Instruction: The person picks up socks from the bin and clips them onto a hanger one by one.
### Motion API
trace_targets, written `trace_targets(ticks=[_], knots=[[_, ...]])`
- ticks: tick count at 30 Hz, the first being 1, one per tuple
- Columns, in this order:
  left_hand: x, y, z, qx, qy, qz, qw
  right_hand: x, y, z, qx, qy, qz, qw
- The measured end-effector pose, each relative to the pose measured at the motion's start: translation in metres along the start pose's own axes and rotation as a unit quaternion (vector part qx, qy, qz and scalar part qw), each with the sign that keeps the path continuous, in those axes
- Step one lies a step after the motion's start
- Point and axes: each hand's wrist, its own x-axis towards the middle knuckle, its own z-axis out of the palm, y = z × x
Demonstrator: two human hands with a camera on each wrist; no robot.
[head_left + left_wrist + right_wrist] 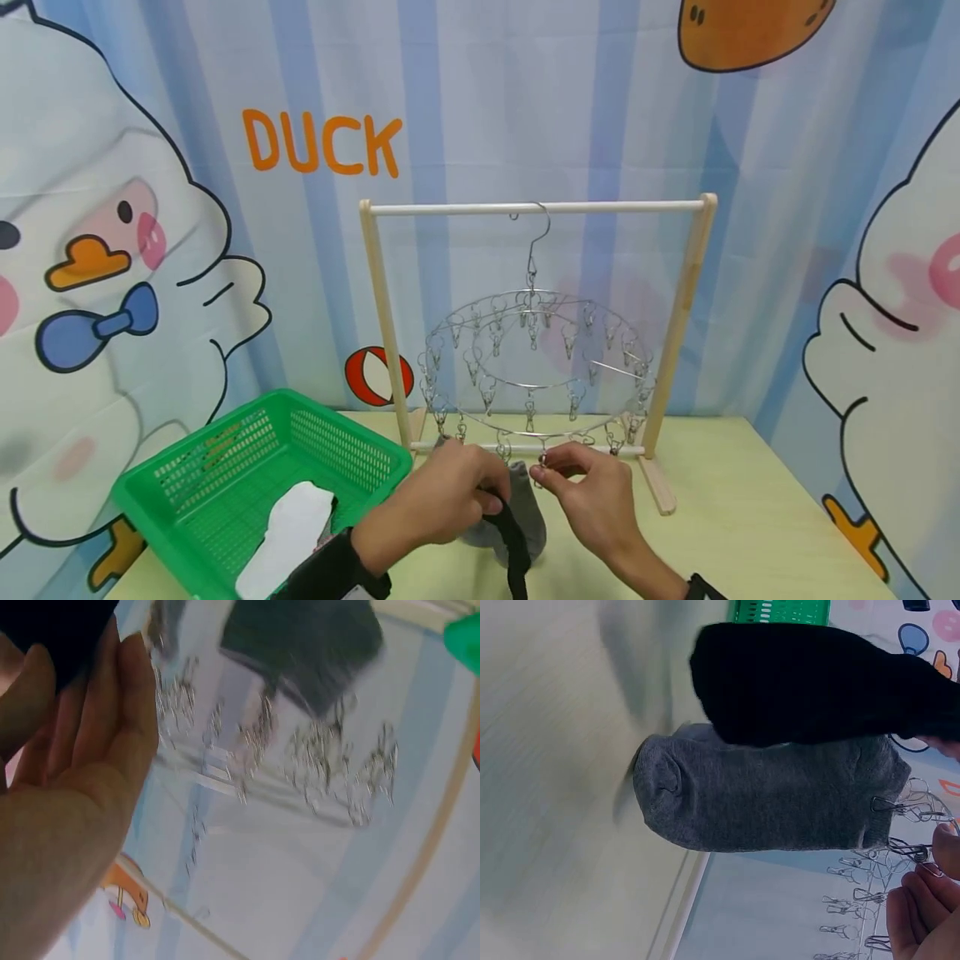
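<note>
1. One green plastic mesh basket (225,475).
2. One round wire clip hanger (534,367).
3. One wooden rack (536,208).
4. Three socks: one grey sock (765,795), one black sock (817,682), one white sock (288,525).
5. Two hands: left hand (431,504), right hand (592,500).

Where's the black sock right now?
In the head view the black sock hangs from the left hand, low centre, just in front of the grey sock clipped to the round clip hanger.

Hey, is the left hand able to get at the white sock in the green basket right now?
Probably not as it stands: the left hand is gripping the black sock. The white sock lies uncovered in the open basket just beside it, so the path itself looks free.
</note>
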Motion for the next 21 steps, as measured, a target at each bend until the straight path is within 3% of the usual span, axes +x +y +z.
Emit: trace_targets(ticks=[4, 9, 21], knots=[[0.007, 0.001, 0.019, -0.024, 0.001, 0.003, 0.9997, -0.001, -0.001, 0.0, 0.0, -0.001, 0.004, 1.0], [0.014, -0.004, 0.036, -0.039, 0.063, 0.01, 0.9972, 0.001, -0.001, 0.0, -0.001, 0.005, -0.001, 1.0], [0.026, -0.013, 0.052, -0.013, 0.135, -0.012, 0.9907, 0.002, -0.004, -0.005, 0.008, 0.02, -0.009, 1.0]])
